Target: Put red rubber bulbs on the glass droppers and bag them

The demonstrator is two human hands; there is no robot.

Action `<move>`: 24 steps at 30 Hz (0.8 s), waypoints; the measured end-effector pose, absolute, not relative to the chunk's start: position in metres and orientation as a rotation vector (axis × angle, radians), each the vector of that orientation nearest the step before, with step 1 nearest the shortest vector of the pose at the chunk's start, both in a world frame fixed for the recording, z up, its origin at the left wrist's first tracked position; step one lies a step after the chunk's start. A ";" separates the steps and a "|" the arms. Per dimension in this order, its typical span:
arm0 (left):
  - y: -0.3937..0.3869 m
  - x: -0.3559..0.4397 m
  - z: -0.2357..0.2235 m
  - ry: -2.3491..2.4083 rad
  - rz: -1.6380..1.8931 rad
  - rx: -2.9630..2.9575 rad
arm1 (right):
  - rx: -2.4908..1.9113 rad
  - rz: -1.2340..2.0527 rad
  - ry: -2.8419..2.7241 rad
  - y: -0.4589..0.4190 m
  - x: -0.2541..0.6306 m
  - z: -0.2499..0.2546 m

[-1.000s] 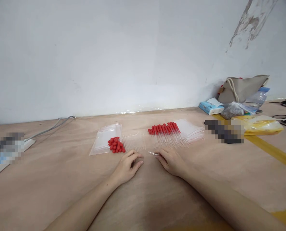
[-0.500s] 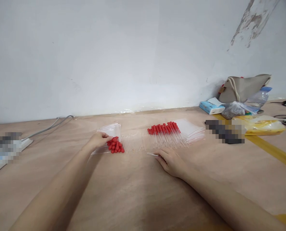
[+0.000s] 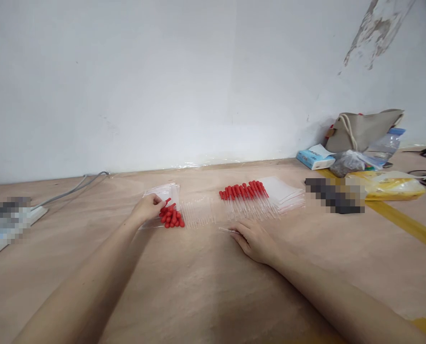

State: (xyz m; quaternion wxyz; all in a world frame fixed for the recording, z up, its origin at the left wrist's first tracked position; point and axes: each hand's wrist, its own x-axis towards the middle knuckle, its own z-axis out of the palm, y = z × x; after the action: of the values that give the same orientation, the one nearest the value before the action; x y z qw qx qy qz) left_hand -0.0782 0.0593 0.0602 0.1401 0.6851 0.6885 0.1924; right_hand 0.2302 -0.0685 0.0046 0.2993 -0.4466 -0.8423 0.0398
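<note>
My left hand (image 3: 150, 209) is closed in a pinch on a red rubber bulb (image 3: 168, 201), whose narrow end sticks out past the fingertips. Just below lies a pile of loose red rubber bulbs (image 3: 172, 219) on a clear plastic bag. My right hand (image 3: 254, 239) holds a thin clear dropper tube (image 3: 225, 230) between thumb and fingers, its end pointing left. Between the hands, a row of clear tubes (image 3: 200, 212) lies on the surface. Beyond my right hand, several droppers with red bulbs fitted (image 3: 244, 191) lie side by side.
Flat clear bags (image 3: 162, 191) lie behind the pile, and more white bags (image 3: 280, 193) sit right of the droppers. A blue tissue pack (image 3: 315, 158), a grey bag (image 3: 365, 131) and a yellow package (image 3: 388, 186) stand at right. A grey cable (image 3: 72, 191) runs along the left near the wall.
My left hand has lifted slightly from the pile with one red bulb between its fingers. The right hand keeps its place and its tube.
</note>
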 end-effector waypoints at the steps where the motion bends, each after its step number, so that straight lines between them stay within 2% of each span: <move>1: 0.058 -0.078 0.062 2.001 0.563 1.984 | -1.188 0.109 -2.236 -0.068 0.230 0.004; 5: 0.036 -0.067 0.063 1.977 0.896 2.066 | -1.187 0.066 -2.200 -0.067 0.231 -0.001; 7: 0.013 -0.053 0.057 1.749 1.068 2.161 | -1.181 0.044 -2.196 -0.066 0.231 -0.002; 10: -0.023 -0.028 0.041 1.307 0.963 2.297 | -1.178 0.014 -2.203 -0.067 0.231 -0.001; 13: -0.046 -0.009 0.026 1.091 0.814 2.414 | -1.179 -0.012 -2.210 -0.067 0.231 0.000; 17: -0.052 0.004 0.017 1.092 0.759 2.463 | -1.153 -0.034 -2.244 -0.067 0.231 0.000; 24: -0.049 0.016 0.016 1.216 0.871 2.363 | -1.115 -0.002 -2.245 -0.068 0.231 0.002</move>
State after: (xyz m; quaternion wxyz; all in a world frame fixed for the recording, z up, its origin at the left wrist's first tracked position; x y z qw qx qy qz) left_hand 0.0159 -0.0492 0.0157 0.1714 0.8324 0.4284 0.3069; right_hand 0.2305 -0.0681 0.0017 0.3122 -0.4227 -0.8508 -0.0006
